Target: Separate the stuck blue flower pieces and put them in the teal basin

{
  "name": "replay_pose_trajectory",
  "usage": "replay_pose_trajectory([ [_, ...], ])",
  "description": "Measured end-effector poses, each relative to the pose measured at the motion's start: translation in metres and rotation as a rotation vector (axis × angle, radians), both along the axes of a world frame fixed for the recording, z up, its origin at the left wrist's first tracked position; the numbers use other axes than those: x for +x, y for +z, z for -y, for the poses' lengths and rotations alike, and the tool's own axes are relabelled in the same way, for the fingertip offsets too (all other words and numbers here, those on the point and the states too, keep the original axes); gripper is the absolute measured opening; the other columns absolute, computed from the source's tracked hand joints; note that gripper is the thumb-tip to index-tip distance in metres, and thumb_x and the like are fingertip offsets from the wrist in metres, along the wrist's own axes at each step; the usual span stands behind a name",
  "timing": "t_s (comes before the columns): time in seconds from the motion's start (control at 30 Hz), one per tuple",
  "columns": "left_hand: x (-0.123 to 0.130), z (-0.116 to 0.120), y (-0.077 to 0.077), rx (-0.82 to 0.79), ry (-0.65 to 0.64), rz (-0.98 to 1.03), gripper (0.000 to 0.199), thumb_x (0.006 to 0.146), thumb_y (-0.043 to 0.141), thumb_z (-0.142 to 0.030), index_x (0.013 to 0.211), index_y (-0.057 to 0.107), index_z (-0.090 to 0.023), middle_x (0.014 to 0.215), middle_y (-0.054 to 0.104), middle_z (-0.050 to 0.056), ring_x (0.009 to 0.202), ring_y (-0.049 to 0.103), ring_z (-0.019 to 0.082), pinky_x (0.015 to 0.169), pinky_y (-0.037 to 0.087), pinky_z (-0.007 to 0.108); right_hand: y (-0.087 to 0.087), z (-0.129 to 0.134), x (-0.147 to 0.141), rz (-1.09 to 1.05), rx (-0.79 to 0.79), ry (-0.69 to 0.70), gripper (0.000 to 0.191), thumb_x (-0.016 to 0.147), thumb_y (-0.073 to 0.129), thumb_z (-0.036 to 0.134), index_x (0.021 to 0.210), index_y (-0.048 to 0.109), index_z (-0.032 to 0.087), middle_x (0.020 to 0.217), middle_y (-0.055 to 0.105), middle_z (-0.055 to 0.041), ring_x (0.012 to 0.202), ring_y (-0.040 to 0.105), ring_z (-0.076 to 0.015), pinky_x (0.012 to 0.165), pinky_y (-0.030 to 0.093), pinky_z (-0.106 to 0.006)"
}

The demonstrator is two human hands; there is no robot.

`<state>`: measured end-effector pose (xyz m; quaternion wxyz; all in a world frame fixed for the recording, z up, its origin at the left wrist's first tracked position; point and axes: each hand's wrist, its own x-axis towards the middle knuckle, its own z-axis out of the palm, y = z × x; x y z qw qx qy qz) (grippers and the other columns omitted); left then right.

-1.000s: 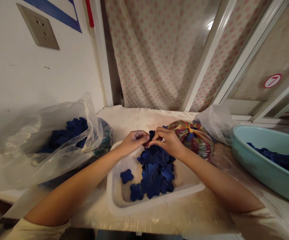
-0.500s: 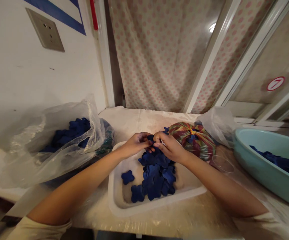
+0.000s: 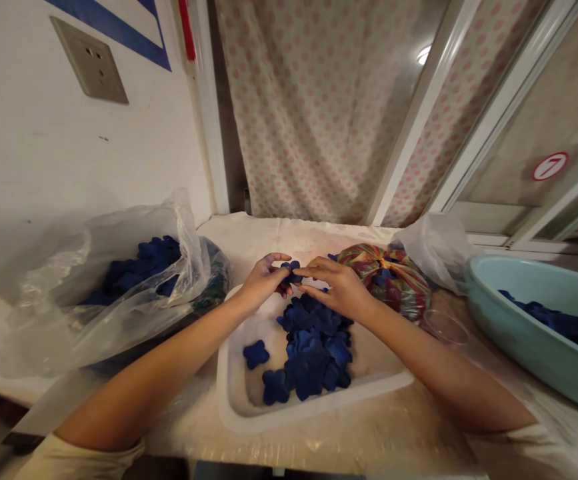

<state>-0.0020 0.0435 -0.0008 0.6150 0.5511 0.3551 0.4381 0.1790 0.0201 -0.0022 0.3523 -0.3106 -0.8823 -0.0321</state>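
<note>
Above the far part of a white tray (image 3: 263,421), my left hand (image 3: 263,280) pinches a small blue petal piece (image 3: 293,269) between thumb and fingers. My right hand (image 3: 337,285) comes from the other side, its fingers stretched toward that piece and the fingertips at its edge; thumb and forefinger are apart. Below both hands, several flower-shaped blue pieces (image 3: 313,347) lie heaped in the tray. A single blue four-petal piece (image 3: 255,355) rests apart on the tray's left side.
To the left stands a clear plastic bag (image 3: 119,327) with more blue pieces in it. A striped, knotted bag (image 3: 409,293) sits behind the tray's right end. At far right is a light-blue basin (image 3: 519,340) holding blue pieces. A curtain (image 3: 309,133) hangs behind the table.
Both hands were close together over the heap, pinching. Now my left hand has shifted slightly left and up with the blue petal piece, and my right hand's fingers have spread out.
</note>
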Motion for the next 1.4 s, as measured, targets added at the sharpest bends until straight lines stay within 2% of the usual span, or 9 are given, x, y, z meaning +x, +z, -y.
replay_pose_trajectory([
  [0.17, -0.001, 0.002, 0.000, 0.073, -0.077, 0.039, 0.031, 0.074, 0.055, -0.022, 0.100, 0.038, -0.017, 0.053, 0.061, -0.003, 0.040, 0.053, 0.011, 0.044, 0.041, 0.021, -0.003, -0.002, 0.002, 0.027, 0.016, 0.012, 0.021, 0.089, 0.049, 0.022, 0.100, 0.067, 0.021, 0.087, 0.062, -0.0064, 0.079, 0.060, -0.0149, 0.070, 0.049, -0.029],
  [0.33, -0.002, 0.002, -0.004, 0.113, -0.204, 0.158, 0.033, 0.073, 0.052, -0.027, 0.102, 0.036, -0.019, 0.058, 0.061, -0.003, 0.050, 0.060, 0.014, 0.052, 0.044, 0.025, -0.002, -0.002, 0.000, -0.118, 0.013, 0.040, 0.014, 0.087, 0.053, 0.024, 0.087, 0.066, 0.019, 0.080, 0.062, -0.0054, 0.074, 0.059, -0.0147, 0.068, 0.049, -0.028],
  [0.47, -0.003, 0.004, -0.004, 0.207, -0.248, 0.102, 0.035, 0.073, 0.058, -0.024, 0.102, 0.040, -0.018, 0.062, 0.061, -0.003, 0.057, 0.061, 0.013, 0.060, 0.046, 0.026, 0.001, -0.001, -0.002, -0.213, -0.003, 0.052, 0.014, 0.082, 0.060, 0.030, 0.075, 0.062, 0.018, 0.072, 0.059, -0.0027, 0.066, 0.056, -0.0126, 0.062, 0.046, -0.024],
  [0.67, -0.002, 0.007, -0.001, 0.252, -0.275, 0.026, 0.034, 0.073, 0.065, -0.028, 0.095, 0.043, -0.017, 0.063, 0.058, -0.004, 0.055, 0.056, 0.009, 0.057, 0.044, 0.022, 0.000, 0.000, -0.002, -0.214, -0.055, 0.076, 0.018, 0.080, 0.062, 0.032, 0.071, 0.059, 0.017, 0.068, 0.057, -0.0014, 0.060, 0.052, -0.0109, 0.057, 0.042, -0.023],
  [0.83, -0.001, 0.002, -0.004, 0.226, -0.217, 0.067, 0.031, 0.072, 0.065, -0.030, 0.092, 0.045, -0.017, 0.060, 0.056, -0.005, 0.052, 0.055, 0.008, 0.055, 0.044, 0.022, -0.001, -0.003, -0.002, -0.251, -0.162, 0.096, 0.020, 0.078, 0.065, 0.034, 0.068, 0.060, 0.017, 0.066, 0.058, -0.0008, 0.060, 0.053, -0.0109, 0.058, 0.042, -0.023],
  [1.0, -0.001, -0.003, -0.006, 0.151, -0.004, 0.145, 0.027, 0.071, 0.064, -0.027, 0.088, 0.045, -0.018, 0.061, 0.057, -0.004, 0.054, 0.056, 0.009, 0.054, 0.044, 0.022, 0.001, 0.000, -0.005, -0.048, -0.240, 0.130, 0.022, 0.078, 0.064, 0.034, 0.066, 0.059, 0.016, 0.064, 0.060, -0.0002, 0.059, 0.054, -0.0102, 0.059, 0.041, -0.022],
  [1.13, -0.002, -0.006, -0.007, 0.129, 0.022, 0.175, 0.025, 0.072, 0.062, -0.025, 0.088, 0.045, -0.018, 0.059, 0.058, -0.004, 0.053, 0.056, 0.009, 0.052, 0.043, 0.021, 0.002, 0.005, -0.007, 0.071, -0.327, 0.047, 0.019, 0.081, 0.060, 0.035, 0.081, 0.061, 0.016, 0.063, 0.059, 0.0013, 0.055, 0.053, -0.0096, 0.056, 0.040, -0.021],
  [1.27, -0.004, -0.007, -0.008, 0.127, -0.083, 0.185, 0.020, 0.073, 0.059, -0.025, 0.086, 0.046, -0.018, 0.056, 0.057, -0.004, 0.045, 0.052, 0.008, 0.047, 0.039, 0.019, -0.001, 0.001, -0.004, -0.134, -0.156, -0.091, 0.036, 0.080, 0.062, 0.029, 0.113, 0.052, 0.018, 0.075, 0.057, -0.0001, 0.063, 0.053, -0.0108, 0.059, 0.043, -0.022],
  [1.4, -0.004, -0.006, -0.008, 0.103, -0.146, 0.195, 0.020, 0.071, 0.060, -0.025, 0.085, 0.047, -0.017, 0.056, 0.055, -0.005, 0.043, 0.051, 0.008, 0.046, 0.039, 0.020, -0.002, -0.004, -0.001, -0.159, -0.046, 0.035, 0.021, 0.083, 0.059, 0.022, 0.103, 0.062, 0.021, 0.083, 0.056, -0.0030, 0.072, 0.054, -0.0117, 0.063, 0.045, -0.023],
])
